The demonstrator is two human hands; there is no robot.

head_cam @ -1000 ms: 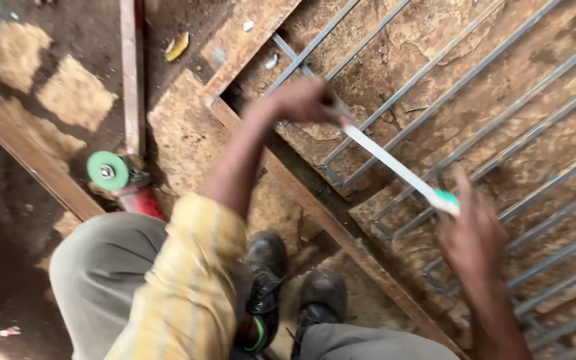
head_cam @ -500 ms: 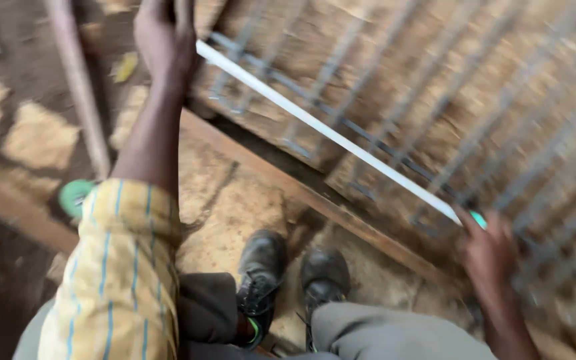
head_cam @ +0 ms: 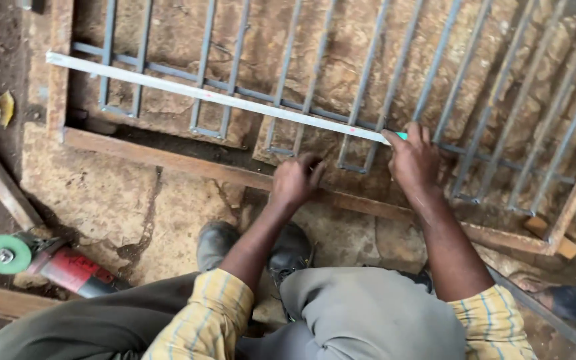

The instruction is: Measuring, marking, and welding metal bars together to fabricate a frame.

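Tape measure blade (head_cam: 215, 97) lay stretched across the grey bars of the metal grille (head_cam: 435, 80); we judged it should stay taut and flat against them. Our right hand (head_cam: 413, 159) pinched its near end, while our left hand (head_cam: 296, 180) rested half-curled on the grille's rusty frame (head_cam: 168, 157).

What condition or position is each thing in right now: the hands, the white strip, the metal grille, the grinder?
Right hand: pressing down the near end of the white strip.
Left hand: curled, resting on the grille bars, holding nothing I can see.
White strip: lying flat across the bars.
Metal grille: lying flat on the ground.
Grinder: lying on the ground, untouched.
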